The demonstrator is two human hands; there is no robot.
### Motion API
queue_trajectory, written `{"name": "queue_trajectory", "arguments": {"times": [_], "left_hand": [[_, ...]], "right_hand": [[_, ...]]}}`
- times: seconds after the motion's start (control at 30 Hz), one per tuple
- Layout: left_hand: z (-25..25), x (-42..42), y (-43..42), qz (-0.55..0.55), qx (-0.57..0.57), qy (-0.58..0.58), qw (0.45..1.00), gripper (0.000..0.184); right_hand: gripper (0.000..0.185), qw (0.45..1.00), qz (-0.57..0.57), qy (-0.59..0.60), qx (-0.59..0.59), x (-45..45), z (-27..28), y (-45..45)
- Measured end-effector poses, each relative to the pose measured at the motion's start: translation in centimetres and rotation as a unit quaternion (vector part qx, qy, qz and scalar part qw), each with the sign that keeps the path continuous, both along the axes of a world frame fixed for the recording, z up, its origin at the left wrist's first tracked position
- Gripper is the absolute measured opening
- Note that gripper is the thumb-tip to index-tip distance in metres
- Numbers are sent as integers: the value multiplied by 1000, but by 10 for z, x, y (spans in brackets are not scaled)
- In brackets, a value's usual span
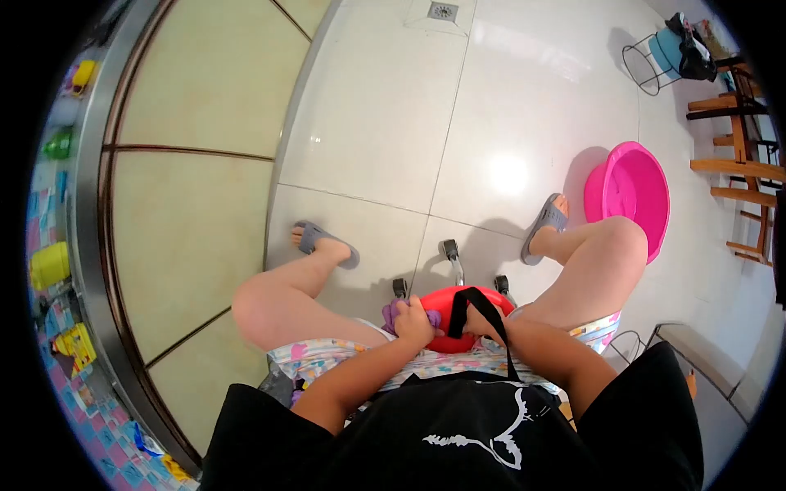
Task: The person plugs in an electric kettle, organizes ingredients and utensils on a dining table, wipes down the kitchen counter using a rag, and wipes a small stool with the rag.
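A red basin point(447, 344) rests in my lap, between my thighs. At its left side my left hand point(414, 322) is closed on a bunched purple cloth point(392, 314). My right hand point(476, 322) is at the right part of the basin, partly hidden by a black strap point(490, 310) that loops over it. Its fingers are mostly out of sight, and what they hold, if anything, cannot be made out.
A pink tub point(626, 192) stands on the tiled floor beyond my right knee. Chair casters point(449, 248) show below the basin. Cabinets point(192, 213) line the left, wooden chairs point(737, 168) the right. A wire stand point(647, 69) holds a blue bin at the upper right.
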State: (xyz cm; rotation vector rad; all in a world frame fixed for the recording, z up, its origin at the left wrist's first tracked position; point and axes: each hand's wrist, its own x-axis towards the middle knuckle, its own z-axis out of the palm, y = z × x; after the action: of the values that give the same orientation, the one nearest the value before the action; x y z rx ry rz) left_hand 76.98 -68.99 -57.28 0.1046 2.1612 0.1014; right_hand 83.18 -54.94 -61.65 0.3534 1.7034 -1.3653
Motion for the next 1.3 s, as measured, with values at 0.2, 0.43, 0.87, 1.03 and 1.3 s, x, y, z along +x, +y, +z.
{"name": "queue_trajectory", "arguments": {"times": [0.2, 0.43, 0.87, 1.03, 1.3], "left_hand": [[8, -4, 0, -33, -4, -3, 999, 89], [-55, -30, -30, 41, 175, -61, 982, 69], [89, -101, -3, 298, 664, -81, 681, 63], [105, -71, -11, 171, 677, -123, 705, 77], [115, -38, -51, 288, 783, -146, 531, 67]], "right_hand": [[21, 999, 31, 35, 6, 1, 3, 1], [20, 991, 130, 4, -37, 1, 3, 22], [46, 874, -397, -42, -276, -93, 88, 43], [41, 716, -510, -60, -472, -74, 112, 9], [40, 791, -540, 258, -128, -66, 128, 20]]}}
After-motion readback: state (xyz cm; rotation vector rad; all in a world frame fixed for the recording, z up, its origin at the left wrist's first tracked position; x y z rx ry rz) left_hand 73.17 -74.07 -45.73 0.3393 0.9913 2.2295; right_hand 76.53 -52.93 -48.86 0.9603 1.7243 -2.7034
